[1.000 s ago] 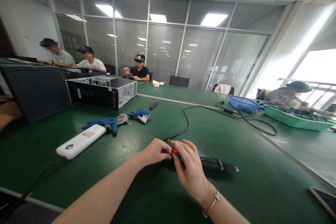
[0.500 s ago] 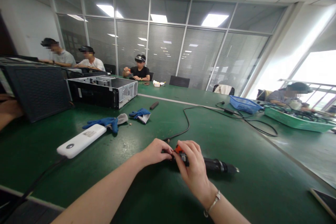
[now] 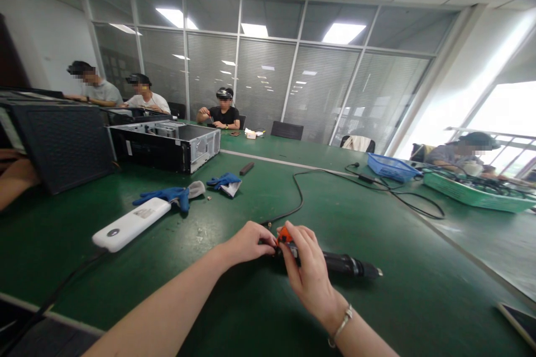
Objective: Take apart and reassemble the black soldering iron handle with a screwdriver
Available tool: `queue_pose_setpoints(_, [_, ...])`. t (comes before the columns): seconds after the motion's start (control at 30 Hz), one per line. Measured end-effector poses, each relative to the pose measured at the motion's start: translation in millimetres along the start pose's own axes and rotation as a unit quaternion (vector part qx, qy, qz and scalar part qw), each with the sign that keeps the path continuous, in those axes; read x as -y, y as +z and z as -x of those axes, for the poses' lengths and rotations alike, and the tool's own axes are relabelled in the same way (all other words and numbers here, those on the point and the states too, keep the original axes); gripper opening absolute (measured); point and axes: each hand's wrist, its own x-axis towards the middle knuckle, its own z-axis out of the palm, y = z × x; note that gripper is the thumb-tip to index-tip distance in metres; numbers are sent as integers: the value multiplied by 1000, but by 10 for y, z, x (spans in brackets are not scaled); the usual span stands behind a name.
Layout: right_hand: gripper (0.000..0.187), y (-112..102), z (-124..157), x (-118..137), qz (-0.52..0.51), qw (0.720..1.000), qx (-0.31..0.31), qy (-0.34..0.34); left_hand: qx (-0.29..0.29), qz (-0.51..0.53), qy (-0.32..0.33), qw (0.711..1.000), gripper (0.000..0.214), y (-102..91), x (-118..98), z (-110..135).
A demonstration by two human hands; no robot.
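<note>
A black corded power tool [image 3: 347,264] lies on the green table [image 3: 377,301], its metal tip pointing right. Its cable [image 3: 298,195] runs away toward the far side. My left hand [image 3: 247,242] is closed on the tool's rear end. My right hand [image 3: 307,270] wraps over the tool's body, and its fingertips pinch a small orange part [image 3: 285,234] on top of the tool. A bracelet sits on my right wrist.
A white oblong device [image 3: 130,224], blue work gloves [image 3: 170,195] and an open computer case [image 3: 165,146] lie to the left. A blue basket [image 3: 389,167] and green tray [image 3: 469,192] stand at right. A phone [image 3: 519,322] rests near the right edge. Other people sit around the table.
My right fingers have curled further down over the tool and the orange part, which now shows above them. The left hand has stayed in place.
</note>
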Motion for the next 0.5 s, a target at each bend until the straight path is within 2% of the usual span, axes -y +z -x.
queue_pose_setpoints(0.13, [67, -11, -13, 18, -29, 999, -9, -29, -3, -10, 1, 1000, 7, 8, 16, 2])
queue_pose_setpoints(0.27, [77, -103, -52, 73, -59, 995, -63, -50, -8, -14, 2, 1000, 6, 15, 17, 1])
queue_pose_setpoints(0.37, [79, -176, -43, 112, -35, 995, -80, -57, -8, -1, 2, 1000, 9, 16, 9, 4])
queue_pose_setpoints(0.43, [76, -217, -21, 130, 4, 996, -61, -65, -9, 0, 10, 1000, 11, 18, 16, 8])
queue_pose_setpoints(0.5, [69, -266, -5, 146, 31, 997, 13, -74, -10, -5, 24, 1000, 11, 25, 39, 11])
